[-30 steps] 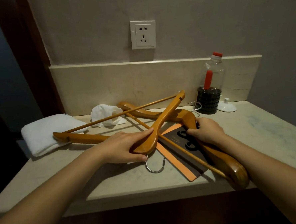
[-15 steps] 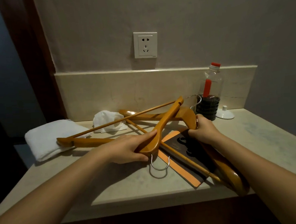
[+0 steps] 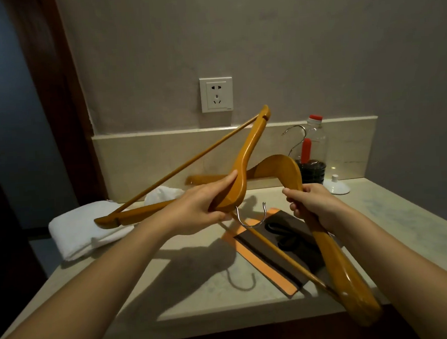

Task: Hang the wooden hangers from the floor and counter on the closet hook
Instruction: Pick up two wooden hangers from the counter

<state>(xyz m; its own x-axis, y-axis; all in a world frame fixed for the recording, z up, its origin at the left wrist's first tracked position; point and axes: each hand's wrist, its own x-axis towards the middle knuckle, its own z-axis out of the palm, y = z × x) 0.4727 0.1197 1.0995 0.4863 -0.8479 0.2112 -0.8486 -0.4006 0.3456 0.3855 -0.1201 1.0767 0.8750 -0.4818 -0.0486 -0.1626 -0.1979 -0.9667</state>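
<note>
1. The left grip (image 3: 201, 208) is closing round the middle of the first hanger (image 3: 252, 144), a wooden one. The thumb is lying along its upper edge and the fingers are curling underneath.
2. The first hanger is hanging tilted above the bench (image 3: 172, 290). One arm is rising toward the wall socket (image 3: 216, 94), and the other is pointing left over a folded white towel (image 3: 71, 231).
3. The first hanger's hook (image 3: 249, 221) is pointing downward just beside the left grip and is casting a curved shadow on the bench.
4. The right grip (image 3: 313, 205) is wrapping round the near arm of the second hanger (image 3: 335, 254), also wooden, just below its bend.
5. The second hanger is standing with its bend uppermost. Its near arm is sloping down past the front edge of the bench, and its far arm is running left behind the first hanger. Whether the two hangers are touching cannot be told.
6. The second hanger's hook (image 3: 295, 138) is pointing upward in front of a clear plastic bottle (image 3: 317, 142) with a red cap.
7. An orange and dark brown card (image 3: 264, 256) is lying flat on the bench beneath the second hanger's thin bar.
8. A crumpled white tissue (image 3: 163, 194) is sitting near the towel, partly hidden behind the left grip. A small white lid (image 3: 336, 187) is resting beside the bottle by the back wall.
</note>
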